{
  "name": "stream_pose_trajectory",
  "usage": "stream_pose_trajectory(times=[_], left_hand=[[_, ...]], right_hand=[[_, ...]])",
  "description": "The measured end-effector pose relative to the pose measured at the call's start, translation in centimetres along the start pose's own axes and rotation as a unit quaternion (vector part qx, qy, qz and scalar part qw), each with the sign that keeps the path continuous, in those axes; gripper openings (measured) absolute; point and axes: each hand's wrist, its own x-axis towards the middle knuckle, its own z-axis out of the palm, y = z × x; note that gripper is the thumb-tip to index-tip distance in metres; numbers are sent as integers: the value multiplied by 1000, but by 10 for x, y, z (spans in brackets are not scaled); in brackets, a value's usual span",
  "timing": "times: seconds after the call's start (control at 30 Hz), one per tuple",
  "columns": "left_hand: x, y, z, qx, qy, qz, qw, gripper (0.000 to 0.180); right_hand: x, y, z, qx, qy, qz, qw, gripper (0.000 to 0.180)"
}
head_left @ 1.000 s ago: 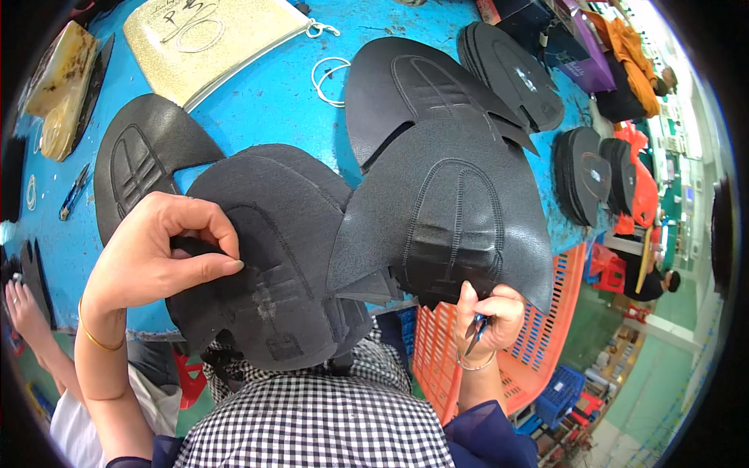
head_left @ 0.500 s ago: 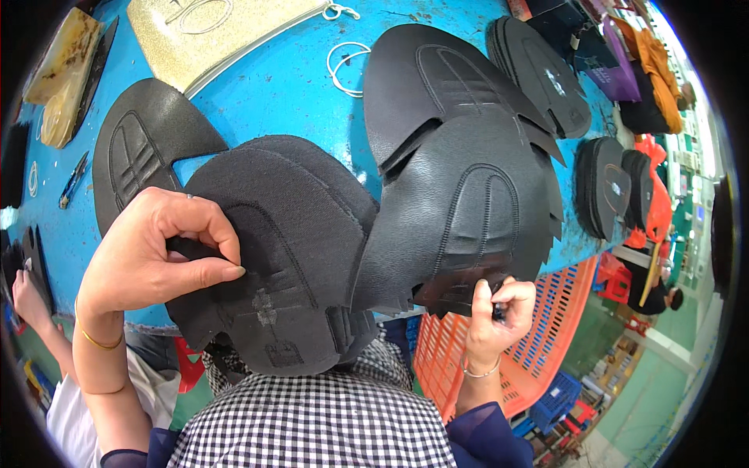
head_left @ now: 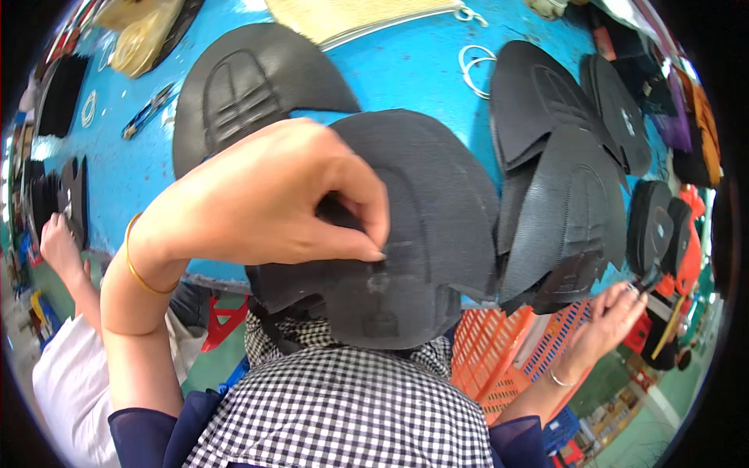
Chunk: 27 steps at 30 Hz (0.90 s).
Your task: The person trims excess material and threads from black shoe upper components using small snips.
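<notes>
My left hand [head_left: 289,203] is closed in a pinch, thumb and forefinger together, just over a stack of black fabric-faced panels [head_left: 445,187] at the table's front edge. Whatever sits in the pinch, if anything, is too small to see. Off to the right, past the table edge, my right hand [head_left: 612,320] is closed on a small dark tool [head_left: 646,282], its kind blurred. Between the hands lies an overlapping pile of black leather-like panels [head_left: 577,203] with stitched arches. Another such panel [head_left: 250,86] rests beyond my left hand.
Behind lie a gold-coloured sheet [head_left: 359,17], a white cord loop [head_left: 466,72] and a thread snip [head_left: 147,113]. More panel stacks [head_left: 649,226] stand at right. Below the table edge is an orange plastic basket [head_left: 488,351]. A co-worker's hand [head_left: 62,246] shows at far left.
The view has shifted, so the table things sit further right. My right hand has moved away from the leather-like pile, out to the right. My left hand remains pinched over the fabric-faced stack.
</notes>
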Motion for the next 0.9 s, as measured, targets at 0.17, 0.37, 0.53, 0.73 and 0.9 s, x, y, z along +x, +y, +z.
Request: stream_pose_trajectory(times=[0.17, 0.37, 0.53, 0.73, 0.9], left_hand=[[5, 11, 2, 43, -121, 30, 991, 7], [5, 3, 11, 146, -75, 92, 982, 9], [7, 9, 6, 173, -106, 97, 974, 8], [8, 1, 13, 178, -94, 124, 972, 10], [5, -2, 17, 195, -69, 151, 967, 12]], right_hand=[[-33, -31, 14, 32, -229, -25, 973, 12], [-71, -57, 43, -11, -484, -64, 873, 23], [-68, -78, 91, -73, -610, -251, 748, 20], [-77, -74, 116, -161, -627, -386, 657, 16], [-74, -83, 123, -198, -656, -442, 579, 14]])
